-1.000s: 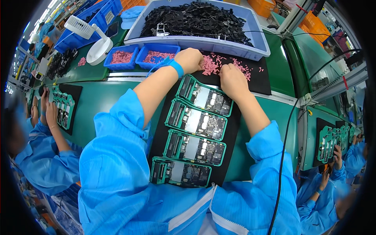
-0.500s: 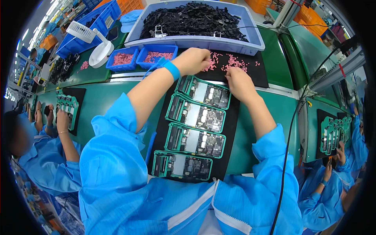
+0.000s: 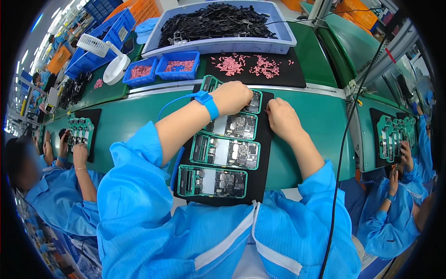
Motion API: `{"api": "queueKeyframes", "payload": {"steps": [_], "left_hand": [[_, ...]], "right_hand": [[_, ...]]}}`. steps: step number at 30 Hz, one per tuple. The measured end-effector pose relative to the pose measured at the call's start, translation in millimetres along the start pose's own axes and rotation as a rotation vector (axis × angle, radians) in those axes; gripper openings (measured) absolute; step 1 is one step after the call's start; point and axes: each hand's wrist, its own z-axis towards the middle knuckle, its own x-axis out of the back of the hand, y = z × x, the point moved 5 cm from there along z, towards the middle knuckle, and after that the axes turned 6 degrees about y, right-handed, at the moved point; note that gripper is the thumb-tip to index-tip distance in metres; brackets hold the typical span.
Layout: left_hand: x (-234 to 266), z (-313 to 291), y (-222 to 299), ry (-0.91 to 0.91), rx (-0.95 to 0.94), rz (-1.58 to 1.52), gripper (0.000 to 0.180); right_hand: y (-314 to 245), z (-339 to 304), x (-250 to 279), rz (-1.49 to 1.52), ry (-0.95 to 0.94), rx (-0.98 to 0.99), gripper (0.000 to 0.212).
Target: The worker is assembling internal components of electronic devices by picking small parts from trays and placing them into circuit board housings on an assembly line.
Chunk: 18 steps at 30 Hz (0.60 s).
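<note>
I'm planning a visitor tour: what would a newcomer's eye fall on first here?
Probably the pale-blue tub heaped with black parts at the top. In front of it, two piles of pink pieces lie on a black mat. In the middle, four green-framed electronic units form a column, the left hand over the farthest.

The right hand (image 3: 284,120) has room to move over the green table (image 3: 320,123), until a black cord (image 3: 340,165). The left hand (image 3: 233,97) blocks the farthest green tray (image 3: 254,103).
</note>
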Motion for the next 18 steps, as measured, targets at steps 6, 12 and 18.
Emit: {"api": "queueKeyframes", "payload": {"steps": [6, 12, 18], "left_hand": [[2.0, -1.1, 8.6, 0.032, -0.130, 0.217, 0.004], [9.6, -1.4, 16.2, 0.027, -0.175, 0.275, 0.004], [11.9, -0.8, 15.6, 0.067, -0.189, 0.243, 0.007]], "right_hand": [[-1.9, -6.2, 2.3, -0.003, -0.001, 0.023, 0.008], [-0.4, -5.9, 4.9, 0.025, 0.043, 0.047, 0.007], [0.6, -5.7, 6.8, 0.062, 0.065, 0.033, 0.005]]}}
